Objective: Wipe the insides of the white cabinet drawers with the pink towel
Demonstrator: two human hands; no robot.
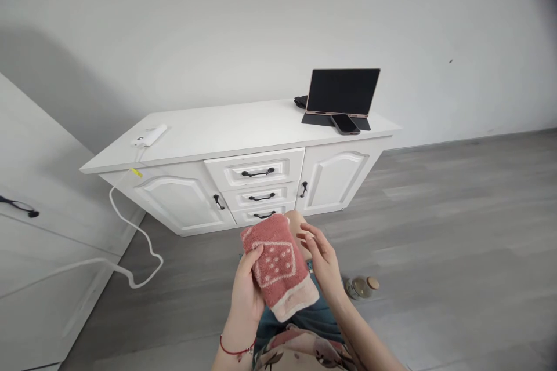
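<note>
A folded towel [276, 266], dusty red with a white outlined square, dots and a pale border, is held above my lap. My left hand [248, 284] grips its left side, the thumb on top and the fingers hidden underneath. Just right of the towel is my right hand [322, 258], its fingers slightly curled and apart, with nothing in them. I cannot tell whether its fingertips touch the towel's edge. A bare knee shows behind the towel.
Ahead stands a white cabinet [226, 127] with drawers and doors. It carries a tablet [343, 91], a phone [345, 124] and a white power strip [150, 135], whose cable [143, 232] hangs at left. A cork-topped jar [361, 288] stands on the floor at right.
</note>
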